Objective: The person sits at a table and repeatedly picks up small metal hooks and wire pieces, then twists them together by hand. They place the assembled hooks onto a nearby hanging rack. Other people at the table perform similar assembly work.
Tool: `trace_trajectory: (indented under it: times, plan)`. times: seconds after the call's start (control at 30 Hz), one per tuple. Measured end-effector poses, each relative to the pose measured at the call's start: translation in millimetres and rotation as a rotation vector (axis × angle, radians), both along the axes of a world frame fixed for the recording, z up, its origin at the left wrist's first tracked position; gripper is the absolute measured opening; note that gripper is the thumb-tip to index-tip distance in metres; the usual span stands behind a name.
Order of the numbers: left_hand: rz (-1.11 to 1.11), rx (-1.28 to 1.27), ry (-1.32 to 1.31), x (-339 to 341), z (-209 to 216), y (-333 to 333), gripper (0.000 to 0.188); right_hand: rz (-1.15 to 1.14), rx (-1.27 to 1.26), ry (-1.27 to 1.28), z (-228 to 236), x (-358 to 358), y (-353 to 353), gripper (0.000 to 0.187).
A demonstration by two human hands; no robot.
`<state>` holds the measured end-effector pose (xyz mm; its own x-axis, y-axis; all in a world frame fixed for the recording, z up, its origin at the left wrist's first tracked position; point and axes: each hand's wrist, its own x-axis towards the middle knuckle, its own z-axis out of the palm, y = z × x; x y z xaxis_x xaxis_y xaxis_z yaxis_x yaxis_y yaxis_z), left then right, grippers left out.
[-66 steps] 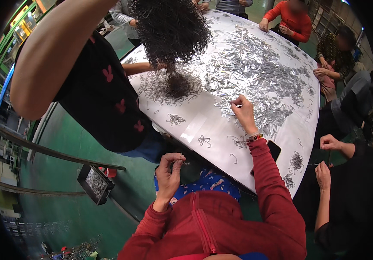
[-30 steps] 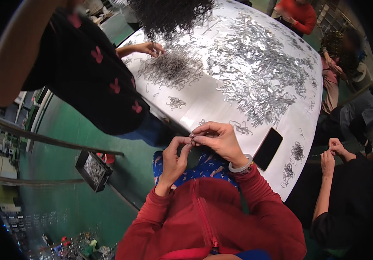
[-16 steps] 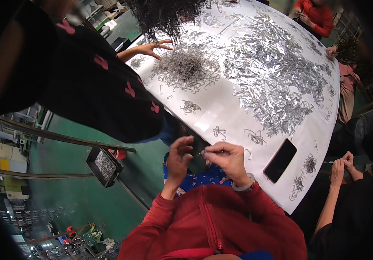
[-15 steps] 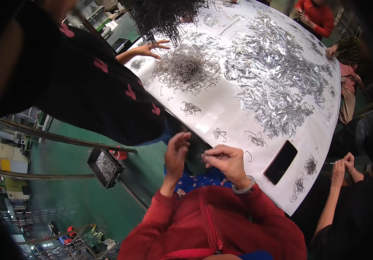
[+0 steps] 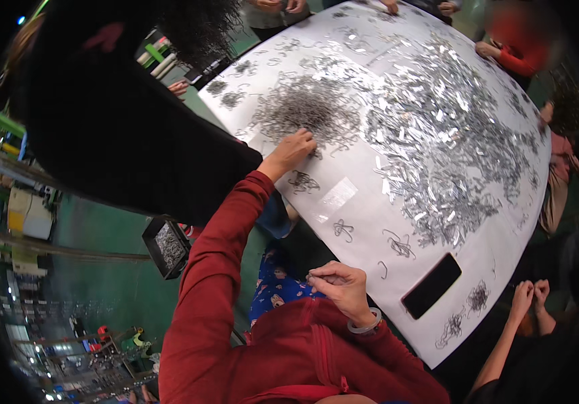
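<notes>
My left hand [image 5: 293,151] reaches out to the near edge of a large pile of bent wire hooks [image 5: 289,108] on the white-covered table [image 5: 370,323]. Its fingers are bent down together among the hooks; what they grip, if anything, is hidden. Close to my body, past the table edge, my right hand [image 5: 342,288] pinches thumb against fingers. Something tiny shows at those fingertips, too small to name. A small cluster of hooks [image 5: 303,181] lies just nearer than my left hand, and another [image 5: 343,230] sits farther right.
A broad heap of flat silvery metal strips [image 5: 437,135] covers the middle of the table. A dark phone [image 5: 431,286] lies near the right edge. Someone in black clothing [image 5: 155,148] stands close on my left. Other people's hands [image 5: 522,299] work around the table. A black bin [image 5: 166,247] is at lower left.
My left hand has gone from beside my right hand out to the hook pile. The right hand keeps its pinch near my body. The person in black has drawn their hand back from the pile.
</notes>
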<state>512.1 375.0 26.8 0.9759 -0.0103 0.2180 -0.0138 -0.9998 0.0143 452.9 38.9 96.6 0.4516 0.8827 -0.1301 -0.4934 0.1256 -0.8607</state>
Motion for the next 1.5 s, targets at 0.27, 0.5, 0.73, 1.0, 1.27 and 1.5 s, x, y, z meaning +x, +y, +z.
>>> trace_trajectory:
  times: [0.27,0.5,0.73,1.0,1.27,1.5]
  plan:
    - [0.402,-0.315,-0.179,-9,4,-4,0.017,-0.012,-0.017,-0.097,12,-2,9,0.014]
    - [0.471,-0.401,-0.234,-31,-11,-2,0.014,-0.03,-0.06,-0.194,17,-10,10,0.011]
    - [0.582,-0.622,-0.474,-58,12,-13,0.018,-0.068,-0.088,-0.218,21,-19,13,0.013]
    - [0.433,-1.364,-0.342,-164,90,-149,0.018,-0.076,-0.168,-0.187,17,-22,18,0.013]
    - [0.306,-1.22,-0.49,-195,96,-197,0.009,-0.159,-0.1,-0.177,14,-21,28,0.015]
    - [0.365,-1.417,-0.665,-182,78,-214,0.01,-0.274,-0.011,-0.631,20,-20,35,0.019]
